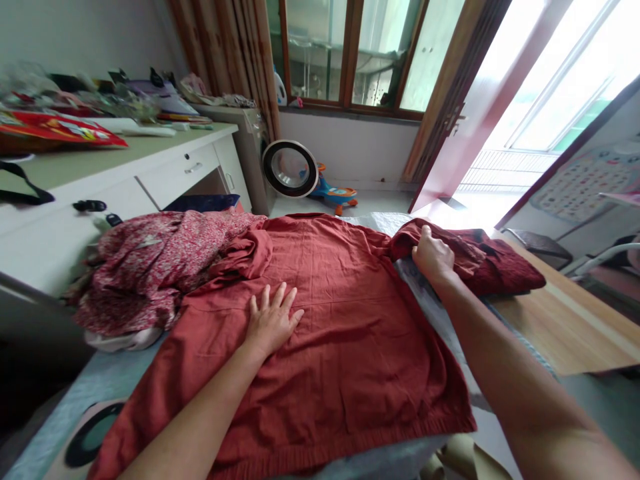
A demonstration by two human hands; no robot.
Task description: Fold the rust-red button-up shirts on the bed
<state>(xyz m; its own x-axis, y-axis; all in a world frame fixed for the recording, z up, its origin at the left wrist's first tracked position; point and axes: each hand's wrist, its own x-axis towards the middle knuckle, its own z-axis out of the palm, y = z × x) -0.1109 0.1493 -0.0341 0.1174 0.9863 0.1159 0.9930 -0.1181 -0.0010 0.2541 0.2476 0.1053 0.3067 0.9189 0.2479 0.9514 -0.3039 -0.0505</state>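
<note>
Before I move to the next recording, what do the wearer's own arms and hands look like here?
The left hand and right hand are both ungloved, with five-fingered human shapes. The left forearm and right forearm show no sleeves, watch, bracelet or cables. I can make out no rings.

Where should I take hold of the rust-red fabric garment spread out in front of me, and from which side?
Probably by the gathered hem at its near right corner, coming from your own side: the garment lies nearly flat, and that corner is a reachable edge clear of both hands. Your left hand presses its middle; your right hand is up at the sleeve.
</note>
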